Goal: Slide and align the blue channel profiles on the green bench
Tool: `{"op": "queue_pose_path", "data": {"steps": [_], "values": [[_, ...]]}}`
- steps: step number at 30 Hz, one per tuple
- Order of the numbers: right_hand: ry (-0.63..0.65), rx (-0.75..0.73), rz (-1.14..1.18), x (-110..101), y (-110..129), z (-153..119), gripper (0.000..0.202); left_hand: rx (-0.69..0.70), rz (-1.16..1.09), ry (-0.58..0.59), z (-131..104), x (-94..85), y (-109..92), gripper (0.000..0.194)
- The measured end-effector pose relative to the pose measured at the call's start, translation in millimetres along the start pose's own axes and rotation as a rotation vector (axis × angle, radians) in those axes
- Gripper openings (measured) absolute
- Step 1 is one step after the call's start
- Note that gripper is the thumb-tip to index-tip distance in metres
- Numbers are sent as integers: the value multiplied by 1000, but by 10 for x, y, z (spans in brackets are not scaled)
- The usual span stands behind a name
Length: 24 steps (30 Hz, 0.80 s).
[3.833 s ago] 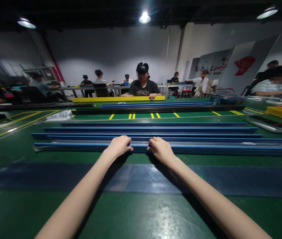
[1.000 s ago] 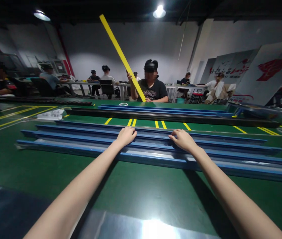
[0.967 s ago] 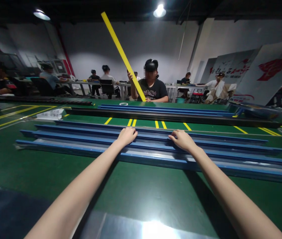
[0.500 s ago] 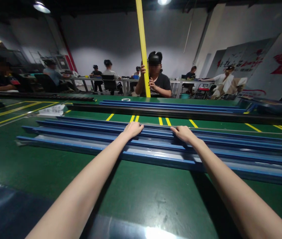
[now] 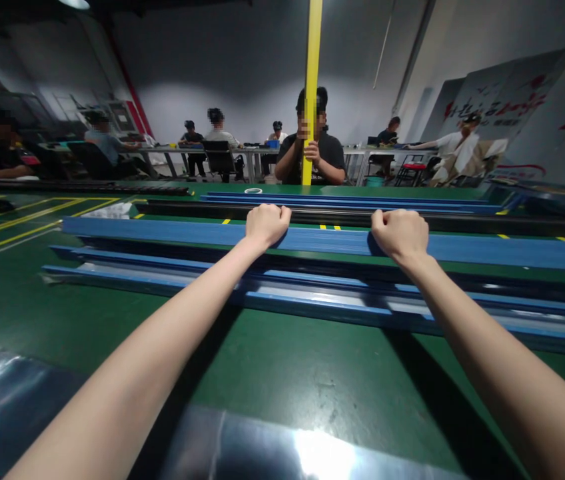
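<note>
Both my hands grip one long blue profile strip (image 5: 322,241), raised in front of the other strips with its broad face toward me. My left hand (image 5: 267,225) is closed over its top edge left of the middle, fingers hidden behind it. Further right, my right hand (image 5: 400,233) is closed over the same edge in a fist, its fingertips also out of sight. Nearer to me, more blue profile strips (image 5: 307,311) lie side by side on the green table (image 5: 282,353), with whitish channels between their edges.
Behind the held strip runs a long black bar (image 5: 192,208), with more blue strips (image 5: 272,199) and a white ring (image 5: 253,191) beyond. Across the table a person (image 5: 335,160) holds a tall yellow bar (image 5: 312,87) upright. Shiny sheeting (image 5: 262,447) covers the near edge.
The farthest strip of the near group has been lifted and turned broad face toward me. My hands rose with it, the right shifting rightward. The yellow bar became more upright.
</note>
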State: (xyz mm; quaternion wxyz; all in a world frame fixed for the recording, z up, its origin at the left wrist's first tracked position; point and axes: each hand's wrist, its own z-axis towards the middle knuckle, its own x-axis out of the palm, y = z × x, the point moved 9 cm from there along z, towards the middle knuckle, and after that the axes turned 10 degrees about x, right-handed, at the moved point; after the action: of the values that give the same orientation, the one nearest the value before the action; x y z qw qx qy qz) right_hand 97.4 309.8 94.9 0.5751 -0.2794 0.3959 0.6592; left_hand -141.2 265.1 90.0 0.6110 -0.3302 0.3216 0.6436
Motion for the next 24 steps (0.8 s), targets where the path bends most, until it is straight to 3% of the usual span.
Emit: {"op": "queue_pose_path", "data": {"steps": [6, 10, 15, 24], "values": [[-24, 29, -9, -372, -126, -337, 48, 56, 17, -88, -335, -496, -159, 50], [-30, -25, -32, -495, -120, -653, 48, 76, 25, -77, -605, -671, -190, 49], [-75, -130, -18, -590, -96, -1120, 49, 158, 53, -45, -972, -693, -223, 50], [-113, -379, -28, -524, -26, -1710, 45, 382, 30, -153, -1574, -640, -254, 46]]}}
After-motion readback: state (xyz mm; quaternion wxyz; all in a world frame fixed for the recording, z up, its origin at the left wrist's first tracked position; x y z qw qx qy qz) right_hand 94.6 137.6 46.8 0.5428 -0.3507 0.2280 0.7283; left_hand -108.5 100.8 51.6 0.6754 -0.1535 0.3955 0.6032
